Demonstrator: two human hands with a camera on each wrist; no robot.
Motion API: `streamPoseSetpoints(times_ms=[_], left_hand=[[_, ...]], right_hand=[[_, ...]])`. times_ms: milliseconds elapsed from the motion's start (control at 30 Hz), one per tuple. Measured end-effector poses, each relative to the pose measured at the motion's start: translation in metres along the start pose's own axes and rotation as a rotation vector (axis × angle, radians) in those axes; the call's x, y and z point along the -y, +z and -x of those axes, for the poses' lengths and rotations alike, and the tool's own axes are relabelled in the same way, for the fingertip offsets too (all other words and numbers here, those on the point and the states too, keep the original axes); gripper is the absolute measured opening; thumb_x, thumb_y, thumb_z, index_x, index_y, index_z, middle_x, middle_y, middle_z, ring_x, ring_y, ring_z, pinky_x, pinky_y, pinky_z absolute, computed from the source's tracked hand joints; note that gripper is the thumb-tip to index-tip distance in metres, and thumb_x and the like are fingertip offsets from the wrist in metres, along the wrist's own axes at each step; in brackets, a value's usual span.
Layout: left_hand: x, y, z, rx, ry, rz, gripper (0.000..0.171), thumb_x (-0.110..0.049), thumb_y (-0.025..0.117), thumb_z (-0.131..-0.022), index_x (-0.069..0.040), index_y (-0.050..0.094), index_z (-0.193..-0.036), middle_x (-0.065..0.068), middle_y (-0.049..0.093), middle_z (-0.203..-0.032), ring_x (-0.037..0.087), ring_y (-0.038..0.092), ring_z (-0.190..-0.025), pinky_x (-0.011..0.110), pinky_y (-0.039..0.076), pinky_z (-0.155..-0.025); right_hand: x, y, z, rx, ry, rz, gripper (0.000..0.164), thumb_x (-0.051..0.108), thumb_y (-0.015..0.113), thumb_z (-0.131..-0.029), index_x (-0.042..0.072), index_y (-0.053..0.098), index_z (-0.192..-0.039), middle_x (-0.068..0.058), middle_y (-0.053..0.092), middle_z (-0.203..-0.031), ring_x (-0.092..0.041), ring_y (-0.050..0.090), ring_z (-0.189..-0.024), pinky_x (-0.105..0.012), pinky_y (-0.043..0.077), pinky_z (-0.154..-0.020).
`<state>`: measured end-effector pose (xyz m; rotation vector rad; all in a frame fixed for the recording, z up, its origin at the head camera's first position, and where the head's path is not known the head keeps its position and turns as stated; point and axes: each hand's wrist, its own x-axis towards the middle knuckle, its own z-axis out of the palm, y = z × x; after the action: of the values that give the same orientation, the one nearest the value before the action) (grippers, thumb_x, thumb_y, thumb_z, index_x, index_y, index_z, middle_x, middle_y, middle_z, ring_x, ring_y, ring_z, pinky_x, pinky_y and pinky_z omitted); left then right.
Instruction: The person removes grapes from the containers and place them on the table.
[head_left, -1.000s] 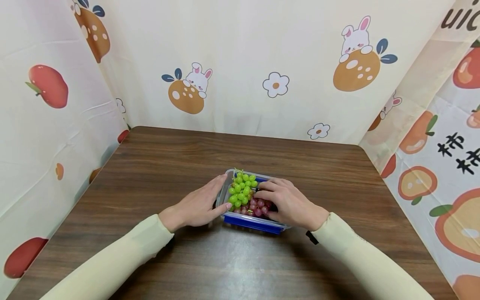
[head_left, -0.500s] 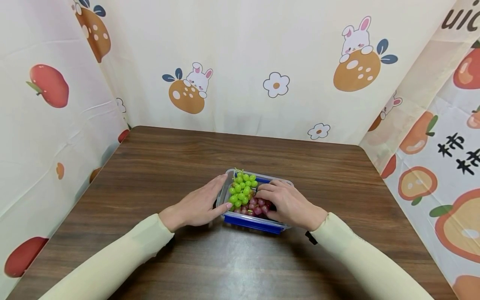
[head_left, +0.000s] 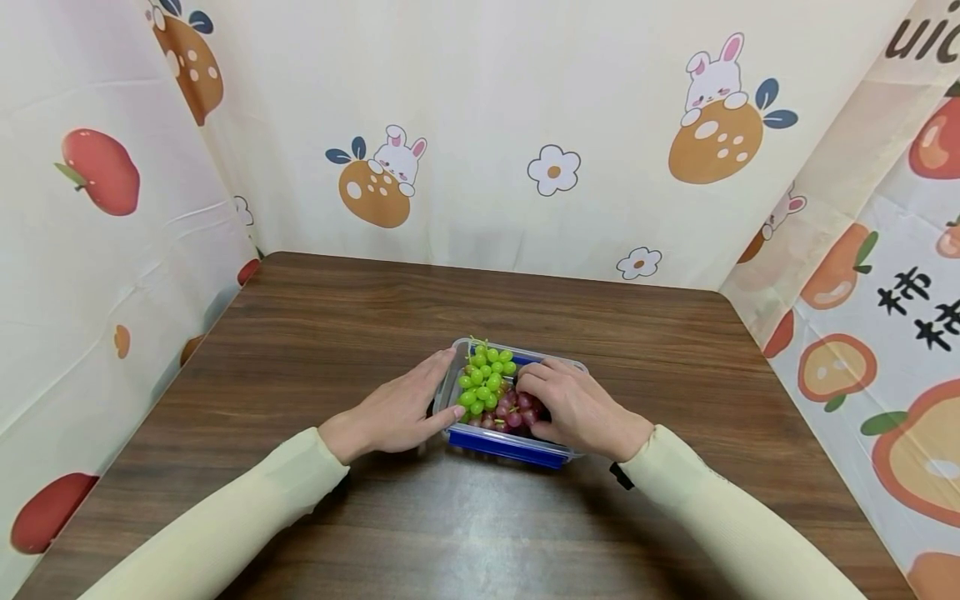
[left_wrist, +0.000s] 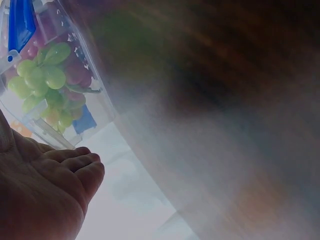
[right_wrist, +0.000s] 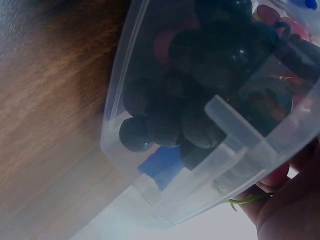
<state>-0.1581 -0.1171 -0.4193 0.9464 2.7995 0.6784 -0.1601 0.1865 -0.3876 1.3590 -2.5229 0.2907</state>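
A clear plastic box (head_left: 444,410) with blue clips stands on the table, holding bunches of grapes. Green grapes (head_left: 483,383) lie on the left in it, red grapes (head_left: 517,410) at the middle front. Dark grapes (right_wrist: 200,85) show through its wall in the right wrist view. My left hand (head_left: 401,406) rests along the box's left side, fingers straight, thumb at the front rim. Over the box's right part, my right hand (head_left: 585,408) reaches in, its fingers and thumb curled round the red grapes. Its fingertips are partly hidden among the fruit.
The brown wooden table (head_left: 345,317) surrounds the box on all sides. White curtains (head_left: 480,217) with fruit and rabbit prints hang behind the table and along both sides. A blue clip (head_left: 506,447) runs along the box's front.
The right hand's fingers have drawn in closer round the red grapes, which have turned and shifted slightly. The left hand and the box stay in place.
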Motion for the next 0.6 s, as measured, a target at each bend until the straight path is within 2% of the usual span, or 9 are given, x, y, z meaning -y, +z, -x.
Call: streamPoseSetpoints(times_ms=[400, 600], left_hand=[[0.0, 0.0, -0.0001, -0.003, 0.004, 0.004, 0.089, -0.062, 0.041, -0.104, -0.006, 0.008, -0.165, 0.014, 0.016, -0.17, 0.025, 0.021, -0.155, 0.046, 0.03, -0.12], [0.0006, 0.0007, -0.0003, -0.005, 0.003, 0.001, 0.089, -0.061, 0.042, -0.104, -0.006, 0.008, -0.165, 0.013, 0.016, -0.17, 0.024, 0.021, -0.155, 0.045, 0.03, -0.12]], right_hand=[[0.0006, -0.0045, 0.0005, -0.022, 0.009, 0.029, 0.026, 0.019, 0.079, -0.078, 0.016, 0.065, -0.101, 0.003, 0.062, -0.105, -0.018, 0.056, -0.095, -0.036, 0.052, -0.079], [-0.0007, -0.0085, 0.0013, -0.066, 0.003, 0.036, 0.03, 0.015, 0.08, -0.073, 0.013, 0.065, -0.099, 0.002, 0.062, -0.102, -0.017, 0.053, -0.087, -0.033, 0.048, -0.075]])
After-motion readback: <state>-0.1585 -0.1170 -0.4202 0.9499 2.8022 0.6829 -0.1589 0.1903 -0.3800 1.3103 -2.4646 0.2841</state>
